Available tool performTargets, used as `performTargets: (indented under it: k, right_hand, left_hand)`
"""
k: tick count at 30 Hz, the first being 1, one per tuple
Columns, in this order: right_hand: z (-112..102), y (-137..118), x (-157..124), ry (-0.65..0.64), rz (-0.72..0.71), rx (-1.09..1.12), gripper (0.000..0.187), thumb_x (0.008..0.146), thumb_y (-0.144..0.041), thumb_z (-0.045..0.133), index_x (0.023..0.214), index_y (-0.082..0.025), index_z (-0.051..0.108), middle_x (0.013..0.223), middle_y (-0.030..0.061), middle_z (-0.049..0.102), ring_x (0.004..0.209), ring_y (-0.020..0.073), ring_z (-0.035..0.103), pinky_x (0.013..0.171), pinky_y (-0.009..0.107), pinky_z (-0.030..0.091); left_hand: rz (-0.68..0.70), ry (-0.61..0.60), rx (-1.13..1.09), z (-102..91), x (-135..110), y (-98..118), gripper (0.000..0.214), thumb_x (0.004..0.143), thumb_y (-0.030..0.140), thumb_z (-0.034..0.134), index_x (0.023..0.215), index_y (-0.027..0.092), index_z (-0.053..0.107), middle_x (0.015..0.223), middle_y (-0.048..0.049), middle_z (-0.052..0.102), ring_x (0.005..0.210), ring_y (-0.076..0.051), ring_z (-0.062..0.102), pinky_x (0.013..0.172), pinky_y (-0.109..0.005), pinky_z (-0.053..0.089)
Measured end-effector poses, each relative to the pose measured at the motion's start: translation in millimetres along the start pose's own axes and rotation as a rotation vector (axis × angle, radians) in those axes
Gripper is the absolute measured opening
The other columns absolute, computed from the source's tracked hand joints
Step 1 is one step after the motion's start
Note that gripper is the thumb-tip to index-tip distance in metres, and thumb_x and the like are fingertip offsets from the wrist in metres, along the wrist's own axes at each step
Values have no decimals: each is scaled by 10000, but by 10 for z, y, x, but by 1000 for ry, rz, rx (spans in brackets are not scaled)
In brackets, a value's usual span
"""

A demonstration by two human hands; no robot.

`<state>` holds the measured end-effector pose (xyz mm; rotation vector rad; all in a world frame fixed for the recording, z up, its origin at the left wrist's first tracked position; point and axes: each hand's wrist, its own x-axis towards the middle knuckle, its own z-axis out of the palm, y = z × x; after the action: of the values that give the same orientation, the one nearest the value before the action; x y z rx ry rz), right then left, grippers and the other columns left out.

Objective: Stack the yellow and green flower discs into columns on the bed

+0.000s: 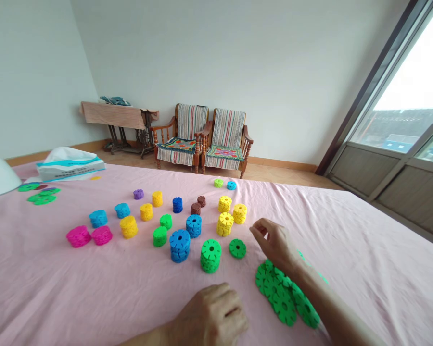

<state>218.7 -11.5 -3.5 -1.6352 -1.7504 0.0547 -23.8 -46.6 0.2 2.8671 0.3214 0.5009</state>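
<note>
My left hand [214, 315] rests on the cloth at the front with its fingers curled into a loose fist; no disc shows in it. My right hand [276, 242] hovers over the cloth with thumb and forefinger bent together, and nothing shows at the fingertips. A single green notched disc [237, 248] lies just left of my right fingertips. Left of it stands a stack of green discs [210, 256]. Under my right wrist and forearm spreads a loose pile of green discs [285, 302], partly hidden by the arm. Yellow stacks [225, 224] stand beyond the single disc.
Blue stacks [179, 246], pink stacks [78, 236] and several other coloured stacks spread leftward over the pink cloth [130, 293]. Loose discs [43, 196] and a tissue pack [70, 166] lie at the far left. Two chairs [225, 139] stand beyond the table.
</note>
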Motion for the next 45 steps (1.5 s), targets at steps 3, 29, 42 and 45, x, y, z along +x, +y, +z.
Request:
performTargets:
  k: [3,29,42,45]
  right_hand:
    - [58,279,33,51,99,-99,222,868,-328,486,677,-214,501,612,-5,561,567,150,532,556,265,386]
    - [137,606,59,22,170,107,70,695,-258,539,673,-203,576,614,-7,559,571,144,496,563,264,348]
    - [-182,591,41,54,392,565,430,662,-583,607,759,-165,646,631,30,627,528,133,535,491,251,401]
    - [-166,591,58,96,445,614,418,614,-577,646,704,-169,635,586,20,604,482,120,502,462,249,382]
  left_hand:
    - [-18,-1,-11,-22,-5,30,212,782,148,743,787,177,533,831,29,602,780,-136,522,717,-219,414]
    - [94,-86,101,-154,48,62,153,761,119,622,796,171,482,875,-5,561,783,-150,495,677,-273,398]
    - [238,-71,290,15,41,2,246,732,120,631,610,186,427,654,18,520,594,-139,458,520,-291,353]
    - [198,-65,288,67,53,-23,229,733,112,614,604,189,441,642,21,536,579,-140,485,479,-297,331]
